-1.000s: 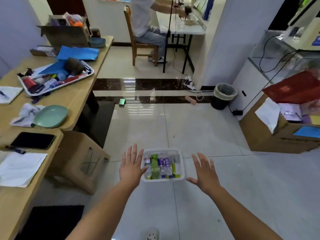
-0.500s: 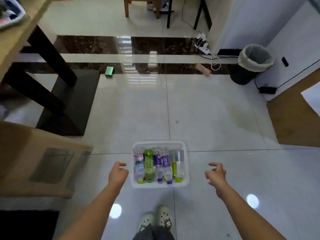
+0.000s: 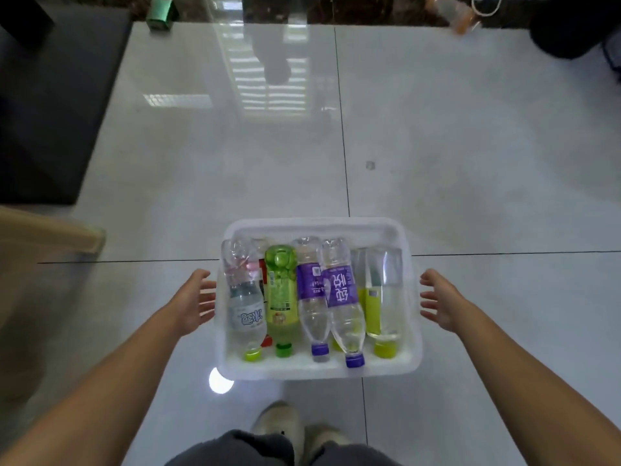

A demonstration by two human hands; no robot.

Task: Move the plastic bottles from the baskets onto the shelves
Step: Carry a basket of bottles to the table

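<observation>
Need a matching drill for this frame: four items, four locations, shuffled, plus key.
Items
1. left hand
2. right hand
3. green bottle
4. small green box

Locations
a. far off, beyond the basket
b. open, beside the basket's right wall
c. lying in the basket, cap at its near end
d. open, beside the basket's left wall

Pairs: 1-d, 2-b, 3-c, 4-a

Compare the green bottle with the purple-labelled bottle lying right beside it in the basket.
The green bottle has a green-tinted body; the purple-labelled bottle is clear. The green bottle's cap is green; the purple-labelled bottle's is purple. Both lie flat in the white basket, caps toward its near rim.
</observation>
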